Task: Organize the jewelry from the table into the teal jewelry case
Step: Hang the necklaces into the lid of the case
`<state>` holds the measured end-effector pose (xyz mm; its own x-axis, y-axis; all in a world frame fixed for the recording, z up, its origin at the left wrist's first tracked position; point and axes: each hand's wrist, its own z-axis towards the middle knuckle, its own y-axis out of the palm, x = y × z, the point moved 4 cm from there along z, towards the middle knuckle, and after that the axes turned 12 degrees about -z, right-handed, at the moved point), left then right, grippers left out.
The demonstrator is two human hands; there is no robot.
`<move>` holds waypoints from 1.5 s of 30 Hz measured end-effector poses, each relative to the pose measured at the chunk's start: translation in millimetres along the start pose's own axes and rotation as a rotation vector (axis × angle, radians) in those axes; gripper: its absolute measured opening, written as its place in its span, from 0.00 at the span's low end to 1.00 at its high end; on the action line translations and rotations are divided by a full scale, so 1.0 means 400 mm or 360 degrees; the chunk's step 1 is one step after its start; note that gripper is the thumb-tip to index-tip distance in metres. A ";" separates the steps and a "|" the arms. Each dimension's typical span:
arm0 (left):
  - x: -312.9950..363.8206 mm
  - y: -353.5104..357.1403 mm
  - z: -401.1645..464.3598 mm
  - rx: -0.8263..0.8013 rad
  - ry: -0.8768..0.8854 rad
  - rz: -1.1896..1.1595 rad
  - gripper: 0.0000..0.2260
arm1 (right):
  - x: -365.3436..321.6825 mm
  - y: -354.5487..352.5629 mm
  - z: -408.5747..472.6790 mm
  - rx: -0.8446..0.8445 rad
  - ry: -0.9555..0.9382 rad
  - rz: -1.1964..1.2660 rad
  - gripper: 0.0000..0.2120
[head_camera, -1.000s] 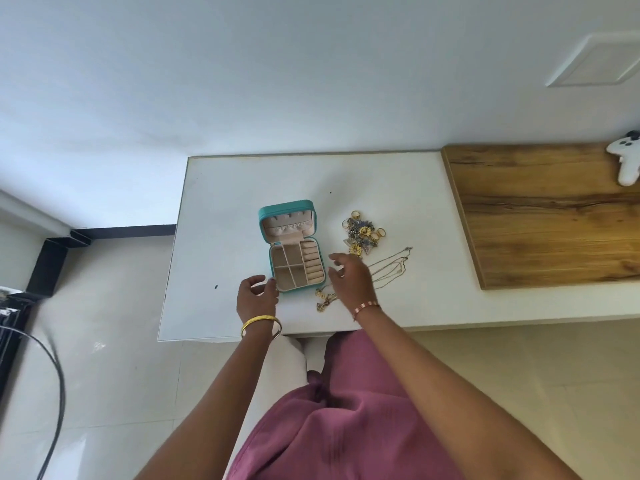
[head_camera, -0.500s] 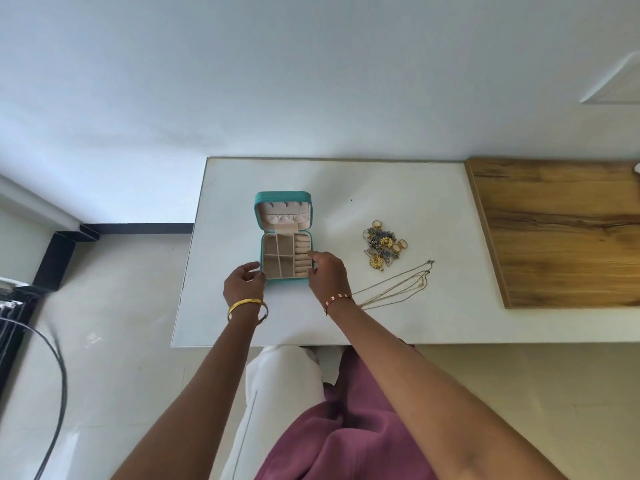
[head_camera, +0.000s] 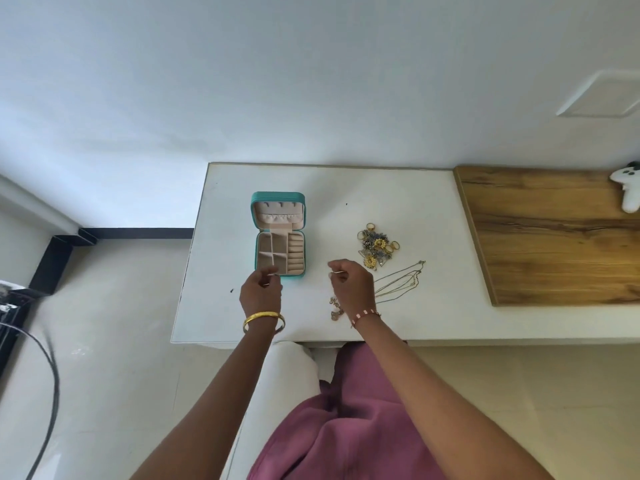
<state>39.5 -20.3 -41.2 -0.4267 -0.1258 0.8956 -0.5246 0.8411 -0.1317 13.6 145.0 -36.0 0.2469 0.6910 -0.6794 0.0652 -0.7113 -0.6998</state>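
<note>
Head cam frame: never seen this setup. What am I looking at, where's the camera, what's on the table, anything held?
No machine here: a person wears a wide-angle camera on the head, looking down at both arms. On the white table stands the teal jewelry case, lid open, compartments showing. Right of it lie a heap of rings and earrings and thin chain necklaces. A small gold piece lies beside the right wrist. The left hand and right hand hover with fingers curled; whether they pinch something fine is too small to tell.
</note>
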 end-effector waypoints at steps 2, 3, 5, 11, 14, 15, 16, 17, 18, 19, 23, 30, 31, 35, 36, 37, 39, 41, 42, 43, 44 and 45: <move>-0.009 0.027 -0.035 -0.0096 0.0024 0.0025 0.08 | 0.055 -0.035 -0.009 0.0094 0.0089 0.0004 0.11; -0.018 0.038 -0.050 -0.0138 0.0027 0.0048 0.07 | 0.084 -0.053 -0.012 0.0140 0.0137 0.0006 0.11; -0.037 0.060 -0.077 -0.0220 0.0026 0.0108 0.08 | 0.137 -0.084 -0.020 0.0219 0.0216 -0.0004 0.11; -0.085 0.124 -0.116 -0.0354 0.0197 0.0375 0.09 | 0.228 -0.137 -0.012 0.0331 0.0189 -0.0177 0.11; -0.089 0.152 -0.114 -0.0372 0.0402 0.0489 0.11 | 0.234 -0.131 0.006 0.0288 -0.0067 -0.0462 0.11; -0.093 0.163 -0.111 -0.0391 0.0456 0.0508 0.11 | 0.231 -0.123 0.011 0.0268 -0.0190 -0.0570 0.12; -0.100 0.174 -0.108 -0.0419 0.0500 0.0539 0.11 | 0.229 -0.111 0.015 0.0251 -0.0314 -0.0680 0.12; -0.108 0.184 -0.104 -0.0449 0.0543 0.0588 0.11 | 0.230 -0.098 0.019 0.0240 -0.0429 -0.0797 0.13; -0.117 0.194 -0.100 -0.0473 0.0581 0.0646 0.11 | 0.234 -0.085 0.022 0.0251 -0.0528 -0.0919 0.14; -0.124 0.201 -0.094 -0.0484 0.0606 0.0697 0.10 | 0.239 -0.075 0.022 0.0276 -0.0598 -0.1037 0.15; -0.146 0.235 -0.063 -0.0462 0.0553 0.0862 0.10 | 0.266 -0.053 0.026 0.0363 -0.0714 -0.1335 0.18; -0.131 0.252 -0.026 -0.0414 0.0536 0.0874 0.06 | 0.275 -0.056 0.053 0.0459 -0.0716 -0.1421 0.16; -0.129 0.251 -0.023 -0.0414 0.0534 0.0854 0.06 | 0.272 -0.062 0.055 0.0489 -0.0699 -0.1353 0.16; -0.125 0.235 -0.024 -0.0462 0.0523 0.0810 0.06 | 0.254 -0.080 0.041 0.0590 -0.0711 -0.1097 0.17; -0.126 0.231 -0.024 -0.0473 0.0516 0.0806 0.06 | 0.248 -0.077 0.036 0.0601 -0.0757 -0.1088 0.15; -0.127 0.229 -0.024 -0.0481 0.0507 0.0812 0.07 | 0.243 -0.071 0.033 0.0587 -0.0811 -0.1093 0.13; -0.126 0.227 -0.021 -0.0495 0.0492 0.0835 0.07 | 0.242 -0.059 0.032 0.0520 -0.0871 -0.1147 0.16; -0.125 0.225 -0.017 -0.0487 0.0485 0.0833 0.07 | 0.253 -0.066 0.040 0.0517 -0.0825 -0.1218 0.18; -0.124 0.222 -0.015 -0.0474 0.0479 0.0820 0.07 | 0.261 -0.075 0.047 0.0532 -0.0779 -0.1231 0.18; -0.124 0.219 -0.013 -0.0461 0.0473 0.0803 0.08 | 0.268 -0.086 0.056 0.0548 -0.0739 -0.1221 0.18; -0.123 0.216 -0.011 -0.0453 0.0470 0.0787 0.08 | 0.273 -0.095 0.064 0.0558 -0.0711 -0.1195 0.18; -0.123 0.215 -0.009 -0.0451 0.0468 0.0775 0.08 | 0.276 -0.103 0.070 0.0557 -0.0694 -0.1159 0.17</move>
<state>18.2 60.0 -95.1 -0.3261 0.4222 0.8458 -0.0889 0.8771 -0.4721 11.1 254.2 -88.2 -0.1318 0.9911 -0.0178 -0.2525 -0.0509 -0.9663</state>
